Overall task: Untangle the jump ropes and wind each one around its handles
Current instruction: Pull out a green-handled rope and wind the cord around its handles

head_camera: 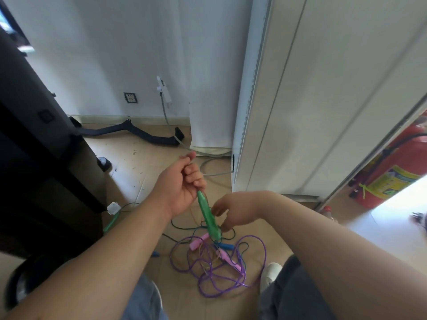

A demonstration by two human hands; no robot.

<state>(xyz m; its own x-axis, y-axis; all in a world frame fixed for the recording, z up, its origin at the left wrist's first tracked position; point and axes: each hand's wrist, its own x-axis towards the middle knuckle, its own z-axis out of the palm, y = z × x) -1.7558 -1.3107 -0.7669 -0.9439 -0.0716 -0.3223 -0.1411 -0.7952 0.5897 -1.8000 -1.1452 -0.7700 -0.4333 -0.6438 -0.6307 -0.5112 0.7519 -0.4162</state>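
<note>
My left hand grips the top of a green jump-rope handle, which hangs tilted above the floor. My right hand is beside the handle's lower half, fingers curled at it and pinching near the thin rope there. Below lies a tangle on the floor: a purple rope in loose loops, two pink handles, a blue handle and a dark green rope. A second green handle lies to the left by a white plug.
A black cabinet stands at the left, a white standing unit at the right with a grey cable on the floor. A red fire extinguisher stands far right. My white shoe is beside the tangle.
</note>
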